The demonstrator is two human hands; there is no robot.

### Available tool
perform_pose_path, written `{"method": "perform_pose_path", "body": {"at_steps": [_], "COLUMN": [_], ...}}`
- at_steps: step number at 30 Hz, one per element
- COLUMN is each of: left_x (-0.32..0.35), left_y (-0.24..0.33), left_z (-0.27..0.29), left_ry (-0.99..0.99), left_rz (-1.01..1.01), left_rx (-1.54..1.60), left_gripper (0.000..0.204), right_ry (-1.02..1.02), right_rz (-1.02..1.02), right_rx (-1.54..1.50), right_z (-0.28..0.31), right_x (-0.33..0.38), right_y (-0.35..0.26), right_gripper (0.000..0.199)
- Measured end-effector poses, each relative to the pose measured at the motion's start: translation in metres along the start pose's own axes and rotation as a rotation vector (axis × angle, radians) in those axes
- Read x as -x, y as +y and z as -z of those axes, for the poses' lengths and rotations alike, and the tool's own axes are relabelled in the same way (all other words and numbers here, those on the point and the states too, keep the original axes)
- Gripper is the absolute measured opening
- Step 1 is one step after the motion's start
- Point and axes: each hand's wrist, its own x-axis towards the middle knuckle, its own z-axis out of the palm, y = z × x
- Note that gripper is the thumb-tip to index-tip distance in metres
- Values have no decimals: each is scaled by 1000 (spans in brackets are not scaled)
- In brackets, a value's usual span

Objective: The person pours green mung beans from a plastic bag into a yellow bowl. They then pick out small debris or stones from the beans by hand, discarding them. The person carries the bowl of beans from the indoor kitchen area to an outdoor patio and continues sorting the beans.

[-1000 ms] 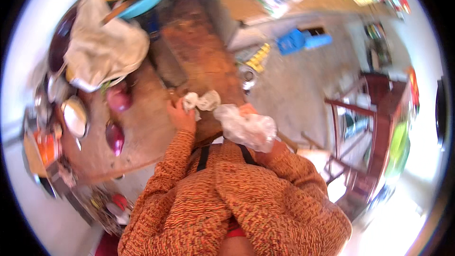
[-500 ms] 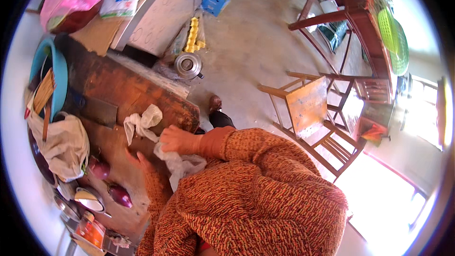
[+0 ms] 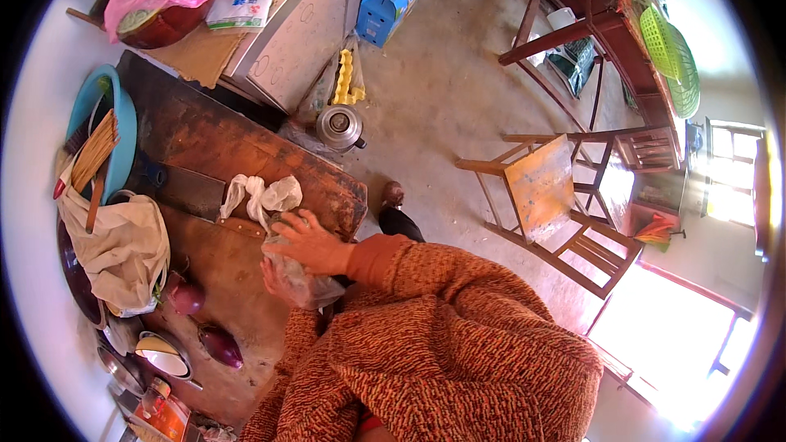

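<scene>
My right hand (image 3: 313, 244) lies with bent fingers over a translucent plastic bag (image 3: 304, 282), pressing it from above. Below it, my left hand (image 3: 278, 280) grips the bag's other side, partly covered by the plastic. What is inside the bag, if anything, I cannot make out. Just beyond my fingers a knotted white plastic bag (image 3: 278, 196) rests on the worn wooden table (image 3: 229, 143). Next to that lies a cleaver (image 3: 192, 193), its wooden handle pointing toward my hands. Two purple eggplants (image 3: 219, 345) sit to the left of my left forearm.
At the left stand a blue basin (image 3: 124, 127) with a straw brush, a beige cloth bag (image 3: 127, 250) and an enamel bowl (image 3: 164, 355). A kettle (image 3: 339, 127) is on the floor past the table's edge. Wooden chairs (image 3: 540, 188) stand to the right.
My left hand has come up to the bag, meeting my right hand on it. The bag has been drawn together between them. The view has shifted slightly, showing the cleaver's handle more fully.
</scene>
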Motion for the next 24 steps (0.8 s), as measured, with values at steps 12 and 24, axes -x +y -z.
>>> {"method": "perform_pose_path", "body": {"at_steps": [12,24], "left_x": [54,100], "left_y": [14,35], "left_z": [-42,-147], "left_ry": [-93,-602], "left_rz": [-123,-81], "left_rx": [-452,-720], "left_gripper": [46,33], "right_ry": [201,-205], "right_rz": [-953,-1075], "right_rx": [-37,980], "right_z": [-11,-26], "right_x": [293,491], "right_y": [211,576], "right_gripper": [31,40]}}
